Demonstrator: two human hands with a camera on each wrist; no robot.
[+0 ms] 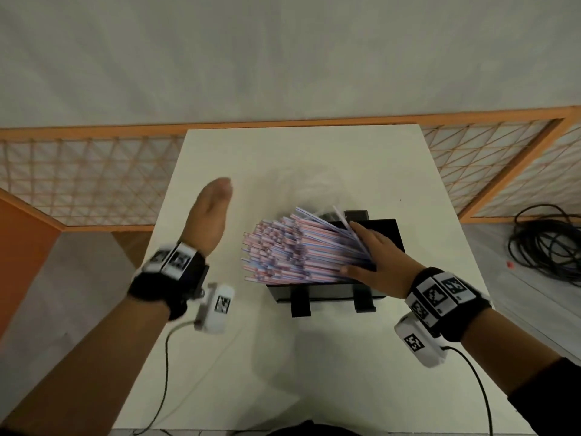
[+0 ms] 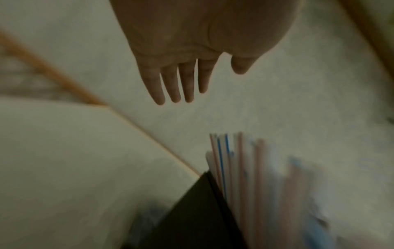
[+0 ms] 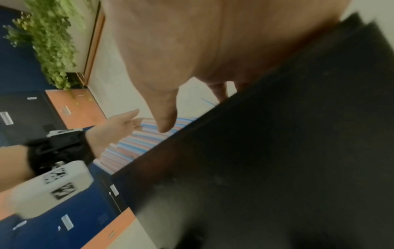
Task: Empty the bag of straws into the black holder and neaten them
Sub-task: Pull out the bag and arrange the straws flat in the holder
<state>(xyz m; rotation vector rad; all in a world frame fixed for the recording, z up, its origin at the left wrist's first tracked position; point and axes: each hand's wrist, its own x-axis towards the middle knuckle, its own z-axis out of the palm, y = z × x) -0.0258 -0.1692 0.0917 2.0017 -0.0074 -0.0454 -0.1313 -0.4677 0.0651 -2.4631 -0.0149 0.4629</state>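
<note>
A bundle of red, white and blue striped straws [image 1: 292, 250] leans to the left out of the black holder [image 1: 385, 229] on the white table [image 1: 283, 158]. My right hand [image 1: 372, 253] lies flat on the bundle's right side, fingers straight, thumb along the near edge. My left hand [image 1: 209, 215] hovers to the left of the straw ends, flat and edge-on, apart from them. The left wrist view shows its straight fingers [image 2: 177, 84] above the straws [image 2: 245, 168]. A crumpled clear bag [image 1: 301, 193] lies behind the holder. The right wrist view shows the holder wall [image 3: 277, 151] and straws [image 3: 138, 143].
An orange lattice railing [image 1: 78, 171] runs behind and beside the table. A coil of black cable [image 1: 547, 243] lies on the floor at right. Wrist camera cords trail over the near table edge [image 1: 166, 372].
</note>
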